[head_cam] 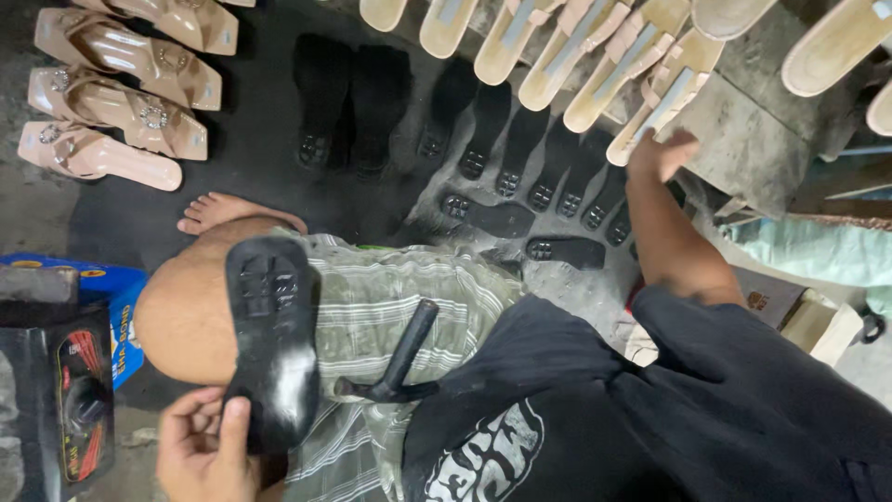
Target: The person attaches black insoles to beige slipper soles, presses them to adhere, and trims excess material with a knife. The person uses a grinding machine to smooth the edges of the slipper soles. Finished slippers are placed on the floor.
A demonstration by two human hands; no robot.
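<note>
Head cam looking straight down: left hand [206,448] has the heel end of a black rubber outsole [273,336] pinched between thumb and fingers, tread side up, and the sole lies along the bare knee [186,316]. Right hand [662,153] is stretched out to the row of tan sandal uppers [595,70] leaning on the grey block [743,139], fingers loosely spread and touching one. Can't tell if it's actually gripping anything. A black hammer [398,361] rests on the striped cloth [390,297] over the lap, just beside the held sole. More black soles [492,218] lie in a row on the dark floor past the knee. Finished pink sandals [111,102] with buckles sit top left, and a dark box [56,390] is at lower left.
</note>
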